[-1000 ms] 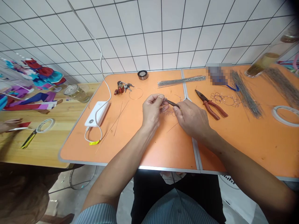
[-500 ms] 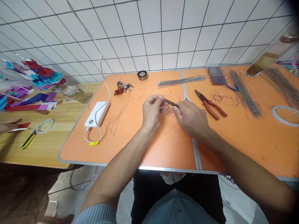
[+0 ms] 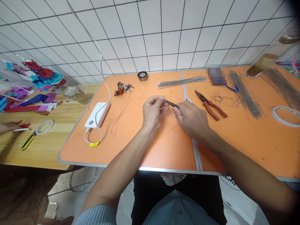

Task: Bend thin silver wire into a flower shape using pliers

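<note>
Over the middle of the orange table, my left hand pinches a thin wire piece bent into small loops. Closed around a dark, slim-nosed tool, which looks like small pliers, my right hand hides its handles. The tool's tip meets the wire at my left fingertips; the exact contact is too small to make out. Some loops of the wire hang below my fingers. To the right of my right hand lie combination pliers with red handles, beside a finished-looking chain of wire loops.
A bundle of straight wires lies at the back, another on the right. Black tape, keys, a wire ring and a white power bank with cable occupy the left. A co-worker's hand is at the wooden table.
My hands keep almost the same place; the tool in my right hand has shifted very slightly. At the far left, the co-worker's hand has moved a little.
</note>
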A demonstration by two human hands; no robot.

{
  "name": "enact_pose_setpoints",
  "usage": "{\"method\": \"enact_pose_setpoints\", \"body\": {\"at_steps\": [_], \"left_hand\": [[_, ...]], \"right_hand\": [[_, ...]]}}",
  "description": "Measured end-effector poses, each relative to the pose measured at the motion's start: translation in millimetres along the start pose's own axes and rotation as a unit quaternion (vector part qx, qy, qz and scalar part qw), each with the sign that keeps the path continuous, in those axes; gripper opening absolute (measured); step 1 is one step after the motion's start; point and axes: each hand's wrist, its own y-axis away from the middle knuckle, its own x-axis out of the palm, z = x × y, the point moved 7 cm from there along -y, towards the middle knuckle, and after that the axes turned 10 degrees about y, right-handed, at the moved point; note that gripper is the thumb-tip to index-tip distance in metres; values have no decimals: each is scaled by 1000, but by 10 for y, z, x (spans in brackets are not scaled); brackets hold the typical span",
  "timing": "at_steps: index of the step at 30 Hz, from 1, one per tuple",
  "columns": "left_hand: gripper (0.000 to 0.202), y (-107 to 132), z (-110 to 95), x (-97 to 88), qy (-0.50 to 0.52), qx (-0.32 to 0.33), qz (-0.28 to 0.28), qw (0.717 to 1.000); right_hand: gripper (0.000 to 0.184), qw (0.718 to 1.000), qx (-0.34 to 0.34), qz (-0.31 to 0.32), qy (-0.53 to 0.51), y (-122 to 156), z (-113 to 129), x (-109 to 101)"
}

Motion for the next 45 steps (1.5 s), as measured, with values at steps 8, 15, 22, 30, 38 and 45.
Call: {"method": "enact_pose_setpoints", "body": {"at_steps": [8, 15, 22, 30, 38, 45], "left_hand": [[21, -9, 5, 2, 1, 0, 6, 1000], [19, -8, 5, 7, 5, 0, 8, 1000], [23, -8, -6, -1, 10, 3, 0, 1000], [21, -13, 11, -5, 4, 2, 2, 1000], [25, -7, 9, -4, -2, 1, -1, 1000], [18, -13, 11, 0, 1, -1, 2, 1000]], "right_hand": [[36, 1000, 2, 10, -4, 6, 6, -11], [36, 1000, 1, 13, -6, 8, 10, -17], [36, 1000, 0, 5, 5, 1, 2, 0], [36, 1000, -4, 1, 7, -6, -2, 15], [37, 1000, 2, 9, -2, 4, 9, -11], [38, 1000, 1, 13, 3, 10, 13, -4]]}}
